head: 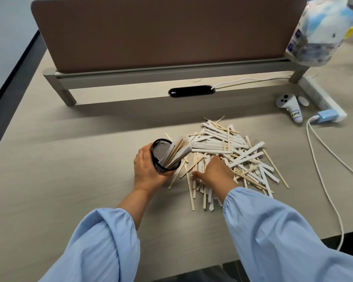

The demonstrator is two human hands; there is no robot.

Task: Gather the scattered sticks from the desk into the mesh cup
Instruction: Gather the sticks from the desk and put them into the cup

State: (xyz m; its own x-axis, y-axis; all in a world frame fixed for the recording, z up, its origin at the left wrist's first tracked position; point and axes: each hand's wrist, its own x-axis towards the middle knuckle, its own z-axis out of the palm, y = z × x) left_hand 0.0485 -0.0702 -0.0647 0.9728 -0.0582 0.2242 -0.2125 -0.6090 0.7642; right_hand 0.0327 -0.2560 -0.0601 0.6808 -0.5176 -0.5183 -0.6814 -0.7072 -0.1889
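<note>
A black mesh cup point(161, 151) stands tilted toward the right near the desk's middle, with my left hand point(147, 169) wrapped around its left side. Several wooden and paper-wrapped sticks point(176, 152) poke out of its mouth. A big heap of scattered sticks point(232, 151) lies to the right of the cup. My right hand point(216, 171) rests palm down on the near part of that heap, fingers spread over the sticks; what lies under the palm is hidden.
A brown divider panel point(161, 33) on a metal base runs along the back. A white controller point(289, 106), a power strip point(322, 98) with a blue plug and white cables point(322, 180) sit at the right. A plastic-wrapped bundle point(322, 29) hangs top right.
</note>
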